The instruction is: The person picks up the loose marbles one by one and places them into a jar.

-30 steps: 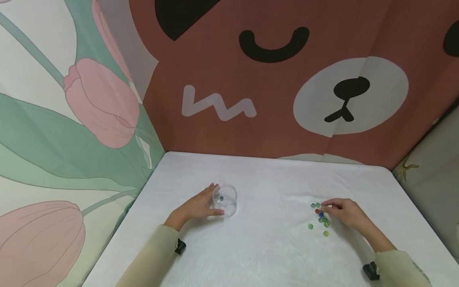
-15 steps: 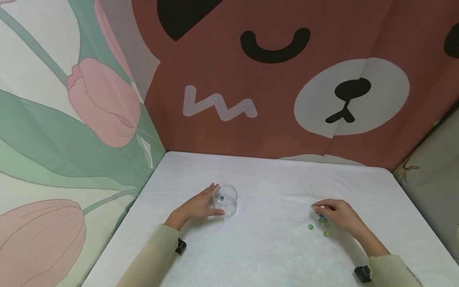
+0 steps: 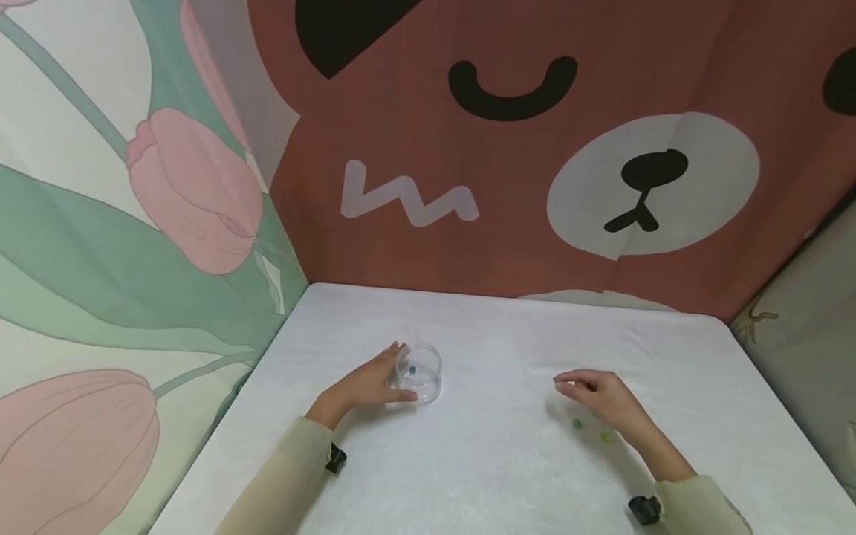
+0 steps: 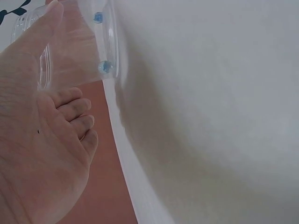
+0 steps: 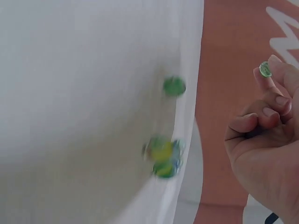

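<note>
At the left of the table, my left hand holds a clear plastic jar, thumb on the near side and fingers on the far side. Bluish marbles show low inside it in the left wrist view; one of the two spots could be a reflection. My right hand pinches a clear green marble between thumb and fingertip, raised over the table. Below it lie a green marble and a yellow-green marble. The right hand hides the other marbles in the head view.
Blurred in the right wrist view, a cluster of marbles lies on the white-covered table. A printed cloth with a bear face rises behind the table's far edge, and a tulip-patterned cloth hangs on the left.
My right hand has picked a marble from the far end of the group and moved left with it toward the jar. The left hand and the jar have stayed in place.
</note>
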Demonstrator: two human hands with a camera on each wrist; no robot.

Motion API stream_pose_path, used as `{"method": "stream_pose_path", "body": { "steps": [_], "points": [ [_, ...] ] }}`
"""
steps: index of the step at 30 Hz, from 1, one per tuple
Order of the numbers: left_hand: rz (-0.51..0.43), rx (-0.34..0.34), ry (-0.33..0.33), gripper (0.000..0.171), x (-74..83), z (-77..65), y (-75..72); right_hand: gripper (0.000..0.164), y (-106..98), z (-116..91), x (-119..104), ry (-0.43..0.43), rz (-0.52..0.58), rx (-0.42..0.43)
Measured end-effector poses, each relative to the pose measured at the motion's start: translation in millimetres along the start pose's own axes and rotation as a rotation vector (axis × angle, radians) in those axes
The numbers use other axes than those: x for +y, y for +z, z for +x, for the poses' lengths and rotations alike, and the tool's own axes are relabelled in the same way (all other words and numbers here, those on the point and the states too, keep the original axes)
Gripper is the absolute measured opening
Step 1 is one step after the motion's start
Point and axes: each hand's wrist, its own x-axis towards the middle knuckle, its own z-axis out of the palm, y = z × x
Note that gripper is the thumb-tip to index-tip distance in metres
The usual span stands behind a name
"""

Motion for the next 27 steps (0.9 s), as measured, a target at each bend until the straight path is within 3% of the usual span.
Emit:
{"method": "stream_pose_path", "body": {
  "steps": [8, 18, 27],
  "points": [
    [-0.004, 0.012, 0.034, 0.109, -1.4, 1.0, -1.2, 0.043, 18.5, 5.5, -15.3, -0.012, 0.047, -0.011],
    [-0.029, -0.003, 0.01, 0.109, -2.8, -0.6, -0.5, 0.035, 42.5, 16.5, -35.4, -0.033, 0.081, 0.015],
    [-0.017, -0.001, 0.004, 0.111, -2.9, 1.1, 1.3, 0.036, 59.4, 26.3, -47.7, -0.032, 0.176, -0.005]
  ]
}}
